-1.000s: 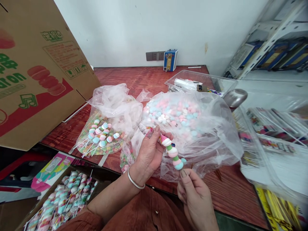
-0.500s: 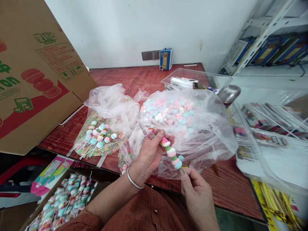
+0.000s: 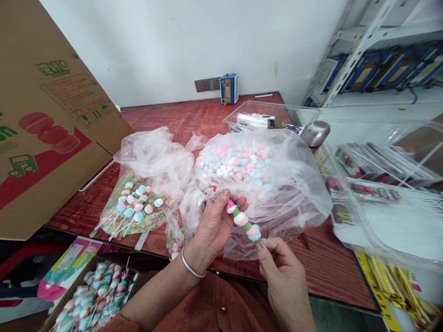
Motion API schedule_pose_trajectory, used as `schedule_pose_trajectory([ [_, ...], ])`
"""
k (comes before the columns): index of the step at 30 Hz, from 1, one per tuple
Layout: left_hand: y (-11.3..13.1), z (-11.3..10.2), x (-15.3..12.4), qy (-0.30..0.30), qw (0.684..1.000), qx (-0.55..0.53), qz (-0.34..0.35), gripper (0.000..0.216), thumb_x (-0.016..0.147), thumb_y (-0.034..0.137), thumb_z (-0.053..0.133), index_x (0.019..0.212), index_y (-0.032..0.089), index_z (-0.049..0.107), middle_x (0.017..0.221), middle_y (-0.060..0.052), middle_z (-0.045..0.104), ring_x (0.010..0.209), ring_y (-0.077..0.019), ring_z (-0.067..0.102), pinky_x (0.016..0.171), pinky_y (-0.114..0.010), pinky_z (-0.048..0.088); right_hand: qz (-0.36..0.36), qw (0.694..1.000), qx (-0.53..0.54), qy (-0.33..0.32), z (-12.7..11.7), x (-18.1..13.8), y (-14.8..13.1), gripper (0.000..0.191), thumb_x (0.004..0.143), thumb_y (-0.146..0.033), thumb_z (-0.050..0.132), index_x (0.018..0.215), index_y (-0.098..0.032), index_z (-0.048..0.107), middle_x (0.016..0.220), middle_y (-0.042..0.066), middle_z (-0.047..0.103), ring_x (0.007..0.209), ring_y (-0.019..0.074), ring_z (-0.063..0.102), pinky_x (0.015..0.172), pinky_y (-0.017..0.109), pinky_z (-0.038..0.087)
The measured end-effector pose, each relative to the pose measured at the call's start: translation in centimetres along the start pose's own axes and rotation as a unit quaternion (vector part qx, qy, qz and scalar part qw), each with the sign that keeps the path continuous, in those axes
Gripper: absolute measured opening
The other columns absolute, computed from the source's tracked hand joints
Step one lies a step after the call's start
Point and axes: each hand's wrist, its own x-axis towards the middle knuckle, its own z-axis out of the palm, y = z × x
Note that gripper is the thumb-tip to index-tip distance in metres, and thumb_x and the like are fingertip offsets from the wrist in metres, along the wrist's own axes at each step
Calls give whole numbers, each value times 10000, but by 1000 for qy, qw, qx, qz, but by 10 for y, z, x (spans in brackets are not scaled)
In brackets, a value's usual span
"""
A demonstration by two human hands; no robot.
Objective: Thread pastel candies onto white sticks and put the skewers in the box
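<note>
Holding a slanted row of white, pink and pale-blue marshmallows with green spacers (image 3: 241,219) just in front of the large translucent plastic bag of pastel marshmallows (image 3: 297,184). Clasping the bright-pink end between thumb and fingers of the left hand (image 3: 223,212), palm partly turned up. Pinching the tip at the pale-blue end with thumb and forefinger of the right hand (image 3: 277,265), other fingers curled; impossible to tell whether on bare stick, film or tie. Showing, left of the marshmallow bag, white-sticked marshmallow skewers (image 3: 130,199) atop a smaller clear plastic bag of green and orange pieces (image 3: 148,143); farther to its lower left, a heap of wrapped pastel candy sticks (image 3: 100,290); to its lower right, shiny gold strips (image 3: 394,283). Risking, by judgement, dented or flattened marshmallows if squeezed too hard near the pale-blue tip; a bent row or shifted spacers if pulled unevenly between both grips; a drop onto the red-brown wooden table (image 3: 328,260) or over its near edge, if loosened at both ends together.
</note>
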Motion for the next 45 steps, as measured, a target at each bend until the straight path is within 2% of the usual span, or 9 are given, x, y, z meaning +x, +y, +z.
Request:
schedule_pose_trajectory([
  [10,-8,-10,3,-132,990,1,-55,186,807,253,748,932,134,681,861,-26,692,822,-157,693,958,-392,534,175,964,185,-76,6,0,6,408,832,-553,679,724,-177,564,537,-111,312,412,28,145,374,183,134],
  [16,-18,-13,0,-134,986,40,-89,190,824,263,730,947,128,674,845,-41,696,856,-197,704,934,-409,540,45,997,8,-58,6,1,5,368,904,-518,564,750,-185,589,534,-67,406,463,82,321,437,205,272],
  [22,-5,-11,10,-123,992,-5,-39,404,816,417,722,1126,170,641,1205,-109,666,1110,-269,647,964,-440,529,-74,987,-135,-40,3,2,-12,259,917,-374,516,762,-190,611,696,1,595,624,144,513,572,226,405],
  [27,1,-8,18,-72,997,-27,-31,172,853,244,695,1009,176,670,836,1,679,815,-137,687,956,-380,537,-142,972,-182,-48,1,5,-10,206,951,-294,508,938,-182,681,763,6,653,687,152,598,630,213,464],
  [30,-4,-7,18,-50,998,-24,-15,67,834,193,707,863,146,669,831,-14,686,824,-141,689,939,-363,548,-255,930,-265,15,0,5,-3,203,966,-229,504,1038,-162,682,836,38,685,748,158,649,686,215,480],
  [35,-12,-6,16,-11,1000,-5,-9,143,777,211,770,797,128,655,815,-41,693,881,-187,705,930,-362,554,-416,784,-452,92,-3,1,3,196,944,-155,556,1089,-133,687,703,22,629,586,146,584,580,251,397],
  [37,-14,-6,14,-23,1000,9,-11,164,764,219,782,797,130,648,789,-26,682,838,-177,707,932,-360,553,-396,807,-431,81,-4,1,1,169,953,-173,541,1025,-140,691,715,28,641,614,150,594,600,249,404],
  [41,-15,-9,12,-92,995,30,-31,269,772,219,772,1003,157,649,779,2,667,787,-162,696,945,-399,544,-185,949,-253,-9,-5,4,-6,314,982,-345,487,775,-175,650,651,4,601,585,137,546,553,226,405],
  [45,-12,-9,9,-145,984,-23,-103,253,847,365,688,947,137,639,769,-13,645,833,-195,686,978,-464,514,-24,994,-104,-31,-5,6,-4,429,936,-520,515,721,-177,656,532,-31,475,502,126,430,487,236,339],
])
